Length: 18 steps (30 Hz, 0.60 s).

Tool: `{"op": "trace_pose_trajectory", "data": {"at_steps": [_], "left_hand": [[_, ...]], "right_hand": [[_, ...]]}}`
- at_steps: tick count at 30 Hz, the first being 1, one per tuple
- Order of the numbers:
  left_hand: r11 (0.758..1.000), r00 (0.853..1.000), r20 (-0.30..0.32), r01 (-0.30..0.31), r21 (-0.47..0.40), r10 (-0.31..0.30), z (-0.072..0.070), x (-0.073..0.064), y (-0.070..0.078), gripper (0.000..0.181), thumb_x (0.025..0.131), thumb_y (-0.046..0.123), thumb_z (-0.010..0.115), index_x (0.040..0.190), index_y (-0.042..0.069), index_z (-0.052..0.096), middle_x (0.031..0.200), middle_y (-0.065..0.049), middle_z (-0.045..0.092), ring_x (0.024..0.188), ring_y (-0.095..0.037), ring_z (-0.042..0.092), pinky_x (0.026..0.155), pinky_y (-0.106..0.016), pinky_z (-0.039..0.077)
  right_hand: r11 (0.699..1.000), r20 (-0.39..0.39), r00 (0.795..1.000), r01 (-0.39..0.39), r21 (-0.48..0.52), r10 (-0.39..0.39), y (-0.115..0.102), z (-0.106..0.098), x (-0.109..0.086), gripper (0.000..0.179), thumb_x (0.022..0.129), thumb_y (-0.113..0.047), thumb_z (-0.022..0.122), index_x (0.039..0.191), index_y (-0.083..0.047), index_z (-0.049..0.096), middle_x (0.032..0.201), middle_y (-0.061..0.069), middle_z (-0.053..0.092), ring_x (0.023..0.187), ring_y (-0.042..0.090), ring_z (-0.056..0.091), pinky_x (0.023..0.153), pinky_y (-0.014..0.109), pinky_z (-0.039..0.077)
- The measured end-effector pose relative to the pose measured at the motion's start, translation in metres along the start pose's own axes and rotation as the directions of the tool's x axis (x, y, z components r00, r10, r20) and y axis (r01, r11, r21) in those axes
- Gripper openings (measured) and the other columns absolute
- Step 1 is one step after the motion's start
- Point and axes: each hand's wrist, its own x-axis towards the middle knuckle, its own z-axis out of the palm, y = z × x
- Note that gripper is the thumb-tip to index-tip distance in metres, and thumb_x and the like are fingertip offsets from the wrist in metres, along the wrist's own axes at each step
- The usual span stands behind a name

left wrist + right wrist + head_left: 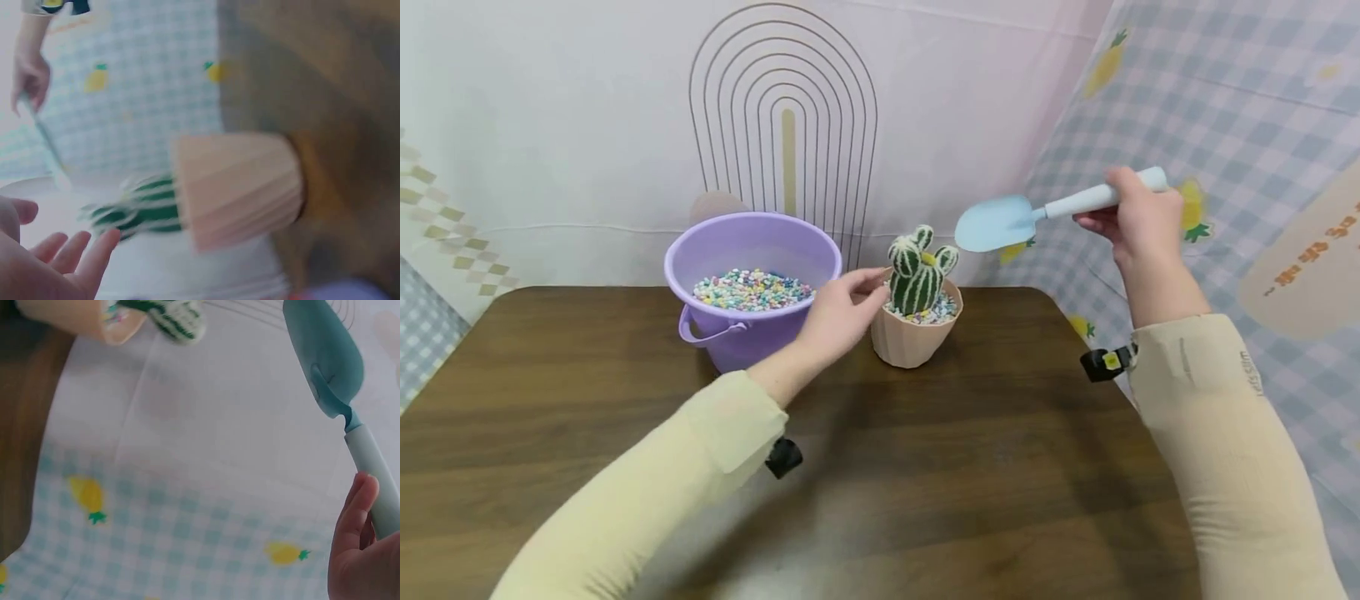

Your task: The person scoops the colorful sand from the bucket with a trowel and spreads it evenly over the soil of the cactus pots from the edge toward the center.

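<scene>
My right hand (pixel 1146 221) grips the white handle of a light blue garden trowel (pixel 996 223), raised to the right of a potted toy-like cactus (pixel 916 292). In the right wrist view the trowel's blade (pixel 325 356) points up, away from my fingers. My left hand (pixel 844 312) is beside the cactus, its fingertips at the left edge of the plant in the head view. Thumb and fingers stand apart in the left wrist view. The cactus is green with white stripes and sits in a pale peach ribbed pot (pixel 913 343) with small coloured pebbles (pixel 942 310) around its base.
Left of the pot stands a purple bucket (pixel 752 225) holding many pastel pebbles (pixel 752 290), its handle hanging down in front. Both stand towards the back of a dark wooden table (pixel 962 467). Behind hangs a white printed cloth (pixel 955 100), with a checked cloth (pixel 1195 100) on the right.
</scene>
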Motion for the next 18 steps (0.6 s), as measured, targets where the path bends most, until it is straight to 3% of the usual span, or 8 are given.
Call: {"op": "trace_pose_trajectory", "data": {"at_steps": [4,9,13,18], "left_hand": [[0.998,0.998,-0.025,-0.058,0.012,0.059,-0.040,-0.004,0.011,0.042,0.093,0.030,0.055,0.133,0.016,0.052,0.127,-0.006,0.060,0.110,-0.020,0.058,0.094,-0.034,0.049],[0.998,0.993,-0.118,-0.021,0.063,0.029,-0.093,-0.004,0.009,0.046,0.094,0.036,0.053,0.137,0.022,0.047,0.136,-0.005,0.054,0.121,-0.020,0.052,0.102,-0.039,0.044],[0.994,0.983,-0.183,0.008,0.111,0.013,-0.132,-0.004,-0.005,0.050,0.094,0.041,0.051,0.139,0.022,0.044,0.141,-0.005,0.049,0.129,-0.025,0.046,0.108,-0.044,0.038],[0.991,0.980,-0.200,0.030,0.133,-0.003,-0.168,-0.008,-0.029,0.057,0.094,0.045,0.049,0.143,0.018,0.038,0.149,-0.007,0.038,0.136,-0.033,0.035,0.112,-0.051,0.030]], "right_hand": [[0.999,0.031,0.999,-0.024,0.027,0.023,-0.004,0.026,0.000,0.025,0.082,-0.014,0.070,0.094,-0.008,0.049,0.065,0.009,0.067,0.055,0.019,0.067,0.048,0.028,0.056],[0.999,0.068,0.997,-0.022,0.041,0.019,-0.002,0.060,-0.003,0.018,0.081,-0.007,0.068,0.085,-0.005,0.051,0.061,0.008,0.065,0.052,0.018,0.066,0.047,0.028,0.056],[1.000,0.076,0.997,0.016,-0.014,-0.015,0.006,0.086,-0.009,0.019,0.080,-0.007,0.069,0.084,-0.005,0.051,0.063,0.006,0.063,0.051,0.017,0.067,0.048,0.027,0.056],[0.992,0.116,0.991,0.080,-0.095,-0.068,0.018,0.118,-0.022,0.021,0.081,-0.008,0.069,0.085,-0.007,0.049,0.074,0.005,0.057,0.048,0.014,0.065,0.046,0.025,0.055]]}}
